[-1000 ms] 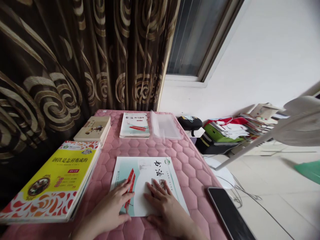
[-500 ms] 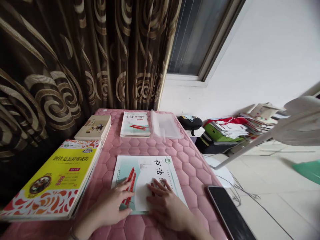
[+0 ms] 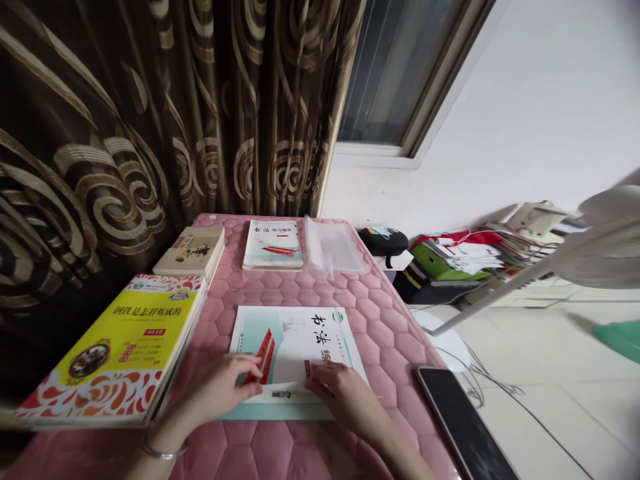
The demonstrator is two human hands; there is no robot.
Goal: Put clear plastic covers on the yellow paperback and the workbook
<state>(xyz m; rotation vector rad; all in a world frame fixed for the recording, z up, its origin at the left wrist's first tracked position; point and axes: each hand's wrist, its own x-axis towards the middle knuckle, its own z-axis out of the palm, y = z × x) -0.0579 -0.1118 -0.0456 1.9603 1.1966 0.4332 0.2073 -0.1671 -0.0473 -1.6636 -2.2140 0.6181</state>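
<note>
A calligraphy workbook lies turned sideways on the pink quilted tabletop cover, its red and pale green front facing up. Along its near side the cover edge is lifted, and a white strip with a small picture shows there. My left hand, with a bracelet at the wrist, pinches that edge between thumb and curled fingers. At the same edge, further right, my right hand has its fingers bent over the cover; its thumb is hidden.
Beyond the workbook lie another calligraphy booklet and clear plastic sleeves. On the left are a yellow book and a beige book. A phone rests at the right edge, near a white lamp with cables.
Both hands were flat on the workbook's cover with fingers spread. Now they have drawn to its near edge, the fingers are curled, and that edge is raised.
</note>
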